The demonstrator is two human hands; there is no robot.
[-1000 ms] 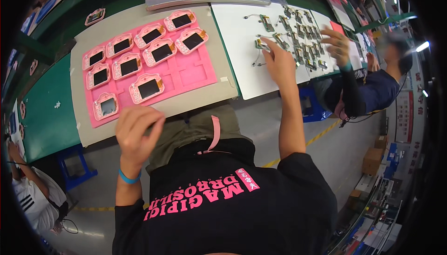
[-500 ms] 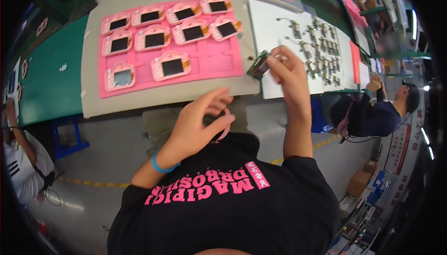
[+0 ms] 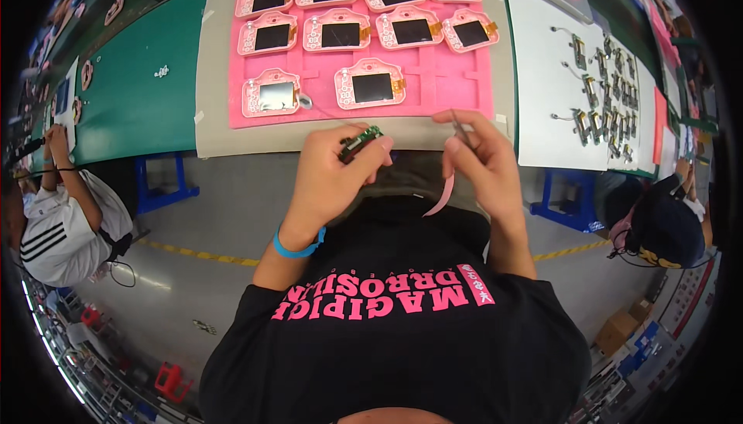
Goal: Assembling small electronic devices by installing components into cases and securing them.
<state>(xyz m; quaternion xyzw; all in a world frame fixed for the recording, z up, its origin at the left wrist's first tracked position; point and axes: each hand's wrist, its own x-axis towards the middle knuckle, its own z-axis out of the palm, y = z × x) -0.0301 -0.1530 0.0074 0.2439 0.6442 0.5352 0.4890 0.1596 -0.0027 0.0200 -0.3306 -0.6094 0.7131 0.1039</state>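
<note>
In front of my chest, my left hand (image 3: 340, 164) is closed on a small green circuit board (image 3: 361, 143). A thin wire runs up from it to a small rounded grey part (image 3: 305, 102) near the lower-left pink case. My right hand (image 3: 481, 162), to its right, pinches a thin grey piece (image 3: 460, 131) whose kind I cannot make out. From under those fingers hangs a curved pink strip (image 3: 441, 198); whether the two are joined is hidden. Beyond my hands, several pink device cases (image 3: 370, 87) with dark screens lie in a pink foam tray (image 3: 309, 117).
The tray rests on a grey mat (image 3: 215, 75) on the green table (image 3: 143, 106). On the right, several small circuit modules with wires (image 3: 611, 87) lie on a white sheet (image 3: 538, 114). Blue stools (image 3: 569, 199) stand under the table. People sit at both sides.
The circuit board has passed from my right hand to my left, and the pink strip from my left to my right. My right hand has come back from beside the white sheet. The view has shifted.
</note>
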